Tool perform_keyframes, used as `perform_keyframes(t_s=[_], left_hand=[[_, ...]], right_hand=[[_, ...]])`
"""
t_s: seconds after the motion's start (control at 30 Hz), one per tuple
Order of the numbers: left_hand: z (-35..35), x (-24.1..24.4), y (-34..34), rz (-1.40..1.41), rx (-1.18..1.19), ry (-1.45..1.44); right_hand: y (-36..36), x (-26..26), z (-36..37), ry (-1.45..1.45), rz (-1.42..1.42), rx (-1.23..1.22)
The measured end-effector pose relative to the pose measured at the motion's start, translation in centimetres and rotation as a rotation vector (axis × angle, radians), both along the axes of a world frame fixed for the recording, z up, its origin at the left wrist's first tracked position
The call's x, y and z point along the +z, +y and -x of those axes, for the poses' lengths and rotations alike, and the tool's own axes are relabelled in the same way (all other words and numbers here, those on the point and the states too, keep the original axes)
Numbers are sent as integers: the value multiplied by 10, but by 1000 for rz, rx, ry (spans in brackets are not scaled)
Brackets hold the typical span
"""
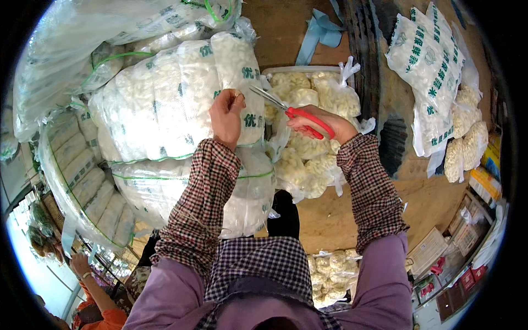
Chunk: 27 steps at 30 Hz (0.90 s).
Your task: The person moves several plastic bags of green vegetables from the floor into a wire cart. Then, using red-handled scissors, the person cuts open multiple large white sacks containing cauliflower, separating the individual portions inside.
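Observation:
My right hand [326, 123] grips a pair of scissors [307, 117] by its red handles. The metal blades point up and to the left, toward my left hand. My left hand [227, 117] is raised with its fingertips pinched together; whether something thin is between them is too small to tell. Below and behind it lies a large clear plastic bundle [165, 103] of white printed packs, tied with green cord. Under my right hand are several clear bags of pale peeled cloves [305, 159], which look like garlic, some in a plastic tub [284, 70].
More bundled packs [86, 165] are stacked at the left. Blue strapping [319, 33] lies at the top. Printed bags [429, 78] and clove bags [466, 144] lie at the right, with more clove bags [334, 272] below. Another person's hand [80, 264] is at lower left.

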<state>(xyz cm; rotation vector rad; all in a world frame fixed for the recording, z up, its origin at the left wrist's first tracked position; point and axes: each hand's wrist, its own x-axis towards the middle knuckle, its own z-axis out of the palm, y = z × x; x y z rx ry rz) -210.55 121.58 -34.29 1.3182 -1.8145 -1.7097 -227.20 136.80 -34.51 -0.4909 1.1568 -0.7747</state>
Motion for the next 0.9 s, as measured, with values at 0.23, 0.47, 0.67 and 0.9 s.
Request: perform_keyframes(t_s=[0.23,0.47,0.67,0.9], left_hand=[[-6,-6,10,388,-101,-152],[1,2,13,728,-283,-188],[-7,14,14,1009,-1052,-35],[30,33,-79,1150,-947,-383]], right_hand=[[-22,-3,-4,122,23,-143],[-65,-6,3,-2,150,-168],[-73,30,10,72,221,-715],[-8,34,-63,-242,-97,-493]])
